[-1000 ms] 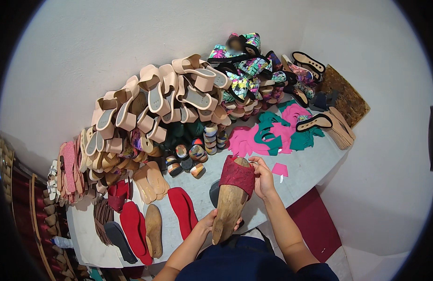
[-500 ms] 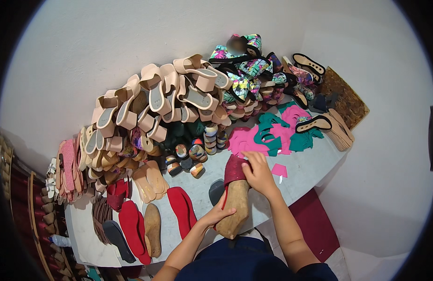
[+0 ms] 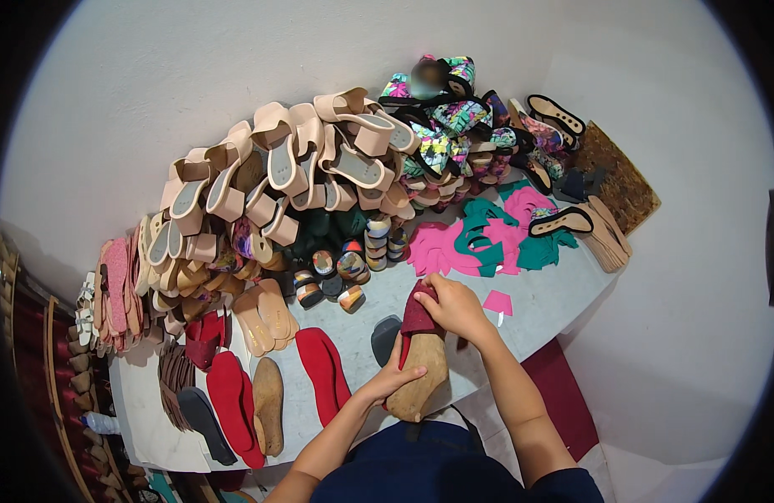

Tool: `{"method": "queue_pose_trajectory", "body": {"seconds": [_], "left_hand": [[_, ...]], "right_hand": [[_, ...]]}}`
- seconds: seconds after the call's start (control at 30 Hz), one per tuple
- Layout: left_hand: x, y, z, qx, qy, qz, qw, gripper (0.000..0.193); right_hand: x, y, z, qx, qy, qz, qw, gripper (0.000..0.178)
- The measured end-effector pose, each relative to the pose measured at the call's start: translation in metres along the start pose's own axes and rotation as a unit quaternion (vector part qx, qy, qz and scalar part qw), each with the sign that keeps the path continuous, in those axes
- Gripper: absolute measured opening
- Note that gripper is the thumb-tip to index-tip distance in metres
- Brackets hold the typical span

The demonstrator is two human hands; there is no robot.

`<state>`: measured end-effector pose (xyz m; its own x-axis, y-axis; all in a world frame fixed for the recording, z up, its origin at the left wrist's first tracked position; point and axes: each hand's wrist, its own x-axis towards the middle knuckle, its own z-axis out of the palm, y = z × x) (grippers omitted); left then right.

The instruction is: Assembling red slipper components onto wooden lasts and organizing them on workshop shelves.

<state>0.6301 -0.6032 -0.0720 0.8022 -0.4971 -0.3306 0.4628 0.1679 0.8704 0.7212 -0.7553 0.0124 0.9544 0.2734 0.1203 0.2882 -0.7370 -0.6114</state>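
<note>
A wooden shoe last stands tilted above the table's near edge, its toe end pointing away from me. My left hand is closed round its left side, thumb on top. A dark red shoe upper covers the toe end, and a red sole edge shows along the left of the last. My right hand grips the far edge of that upper, thumb over it and fingers folded on the right side. What lies beneath the last is hidden. Just left of it, a dark grey sole lies on the table.
Red soles, another wooden last and a dark sole lie to the left. Beige heeled sandals and patterned shoes are piled against the wall. Pink and green cut pieces spread beyond my right hand.
My right hand has gone from resting with extended fingers beside the upper to gripping its far edge. My left hand has shifted slightly farther up the side of the last.
</note>
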Motion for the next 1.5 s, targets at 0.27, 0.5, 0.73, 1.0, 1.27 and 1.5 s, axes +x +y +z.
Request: {"method": "queue_pose_trajectory", "body": {"seconds": [0.27,0.5,0.73,1.0,1.27,1.5], "left_hand": [[0.002,0.005,0.002,-0.006,-0.016,-0.008,1.0,0.1],[0.01,-0.009,-0.004,0.109,0.027,0.092,0.989,0.104],[0.006,-0.005,-0.003,0.102,0.041,0.042,0.993,0.105],[-0.002,0.037,0.01,0.47,0.147,-0.094,0.865,0.11],[-0.009,0.027,-0.008,0.646,0.3,0.095,0.696,0.094],[-0.007,0.031,-0.026,0.709,0.327,0.156,0.605,0.078]], "right_hand": [[0.022,-0.025,0.011,0.072,0.0,0.013,0.997,0.025],[0.046,-0.023,0.024,0.068,-0.041,0.079,0.994,0.027],[0.064,0.001,0.024,0.108,-0.071,0.111,0.985,0.025],[0.062,-0.002,0.019,0.153,-0.044,0.141,0.977,0.026],[0.031,0.02,-0.012,0.365,-0.112,0.152,0.911,0.022],[-0.002,0.012,-0.008,0.383,-0.137,0.1,0.908,0.024]]}}
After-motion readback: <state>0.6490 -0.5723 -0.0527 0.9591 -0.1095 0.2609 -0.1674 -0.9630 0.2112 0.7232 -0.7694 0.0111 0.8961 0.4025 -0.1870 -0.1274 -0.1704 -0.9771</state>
